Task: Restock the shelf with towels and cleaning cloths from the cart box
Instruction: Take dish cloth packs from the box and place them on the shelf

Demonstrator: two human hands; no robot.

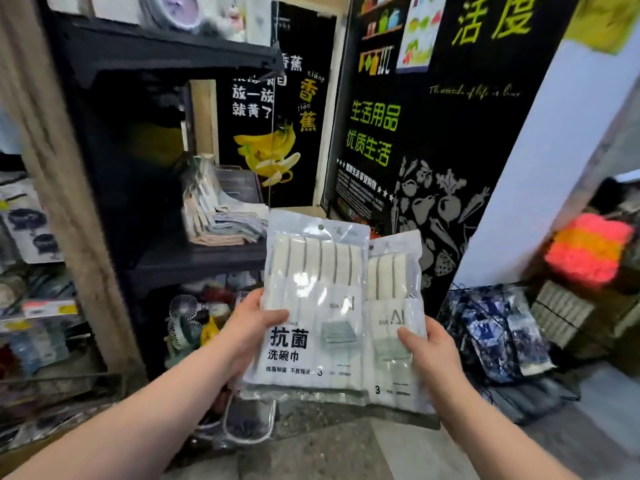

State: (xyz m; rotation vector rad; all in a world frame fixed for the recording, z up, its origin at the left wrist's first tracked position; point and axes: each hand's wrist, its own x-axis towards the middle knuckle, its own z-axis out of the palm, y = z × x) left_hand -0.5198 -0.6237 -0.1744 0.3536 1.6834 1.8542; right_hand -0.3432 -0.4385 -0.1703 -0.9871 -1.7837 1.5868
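I have two clear packs of striped cloths up in front of me, held side by side at chest height and standing nearly upright. The front pack point(311, 306) overlaps the left edge of the second pack point(394, 271). My left hand point(252, 327) grips the front pack at its left edge, thumb laid across the face and fingers hidden behind. My right hand point(429, 344) holds the second pack at its right edge the same way, thumb on the front. Both forearms reach in from the bottom of the view. Just behind the packs is a dark shelf point(194, 261), and a leaning stack of folded cloths point(221, 220) sits on its middle board. Small fans point(183, 317) crowd the level below. Under the packs the floor point(346, 452) is speckled grey, with a clear bag point(249, 420) with a rope handle lying on it. A banana poster point(273, 150) and a black wall panel point(433, 150) with green lettering close off the back. To the right, blue-patterned packs point(491, 334) lean in a pile; I cannot tell what holds them.
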